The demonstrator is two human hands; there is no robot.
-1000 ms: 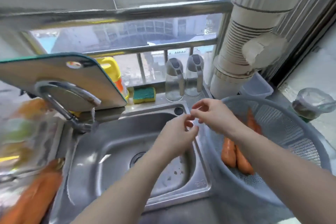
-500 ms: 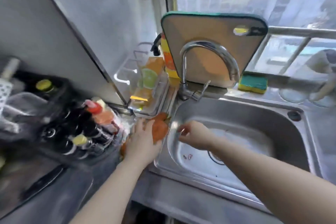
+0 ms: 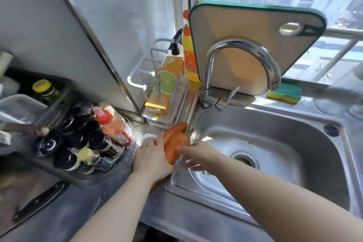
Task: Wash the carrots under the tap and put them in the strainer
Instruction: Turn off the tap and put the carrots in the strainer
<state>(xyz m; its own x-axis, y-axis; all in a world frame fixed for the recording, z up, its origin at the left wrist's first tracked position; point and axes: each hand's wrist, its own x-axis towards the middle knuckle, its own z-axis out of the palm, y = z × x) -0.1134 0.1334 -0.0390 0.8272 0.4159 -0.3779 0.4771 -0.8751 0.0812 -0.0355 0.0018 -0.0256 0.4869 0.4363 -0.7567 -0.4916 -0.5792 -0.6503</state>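
Two orange carrots (image 3: pixel 175 142) lie together at the left rim of the steel sink (image 3: pixel 284 129), one thin and one thick. My left hand (image 3: pixel 152 160) grips them from the left side. My right hand (image 3: pixel 196 155) reaches in from the right, its thumb on the thick carrot and its fingers curled under the carrot's lower end. The curved chrome tap (image 3: pixel 243 55) stands behind the sink and no water shows at its spout. The strainer is out of view.
A cutting board (image 3: pixel 253 25) leans behind the tap, with detergent bottles (image 3: pixel 188 55) to its left and a sponge (image 3: pixel 284 92) to its right. Several sauce bottles (image 3: pixel 86 139) crowd the counter at left. A knife (image 3: pixel 37 202) lies on the near-left counter.
My view swung left from the strainer to the sink's left side. My left hand took hold of the carrots, and my right hand moved left onto the thick one.
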